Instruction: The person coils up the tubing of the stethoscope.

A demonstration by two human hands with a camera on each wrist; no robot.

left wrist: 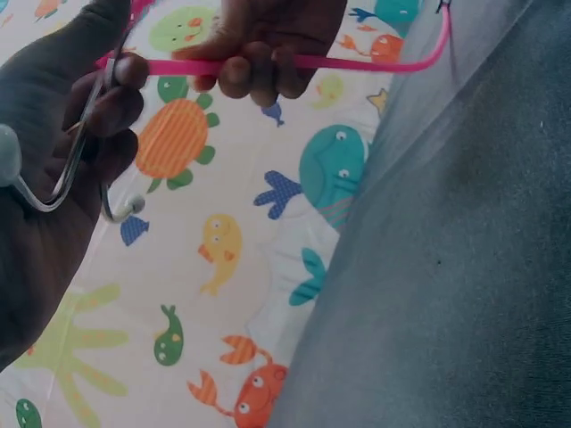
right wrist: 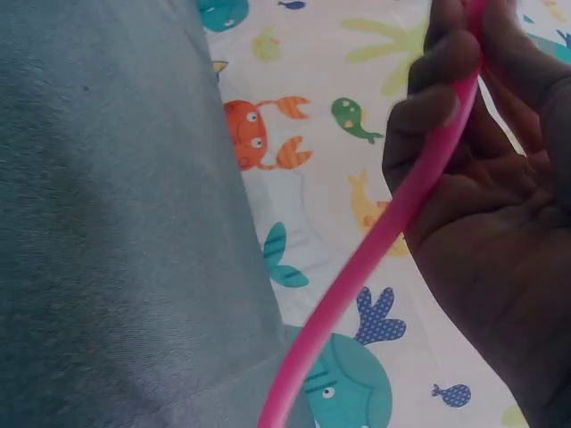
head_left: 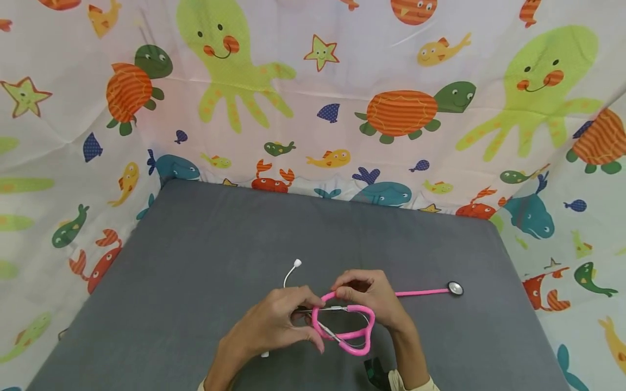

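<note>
A stethoscope with pink tubing [head_left: 359, 350] is held up between both hands over the grey table. My left hand [head_left: 274, 320] grips it where the metal ear tubes [left wrist: 78, 147] meet a loop of the tubing. White eartips [head_left: 297, 263] stick out past that hand on the far and near sides. With thumb and fingers my right hand [head_left: 369, 296] pinches the tubing close beside the left fingertips. In the right wrist view, the pink tube [right wrist: 357, 259] runs across the palm and down. The round metal chest piece [head_left: 455, 288] is at the tubing's far right end.
A grey cloth-like surface [head_left: 220, 233] covers the table. White curtains [head_left: 303, 70] printed with sea animals rise behind it and at both sides. A dark device [head_left: 375, 373] sits at the right wrist, by a light sleeve [head_left: 411, 383].
</note>
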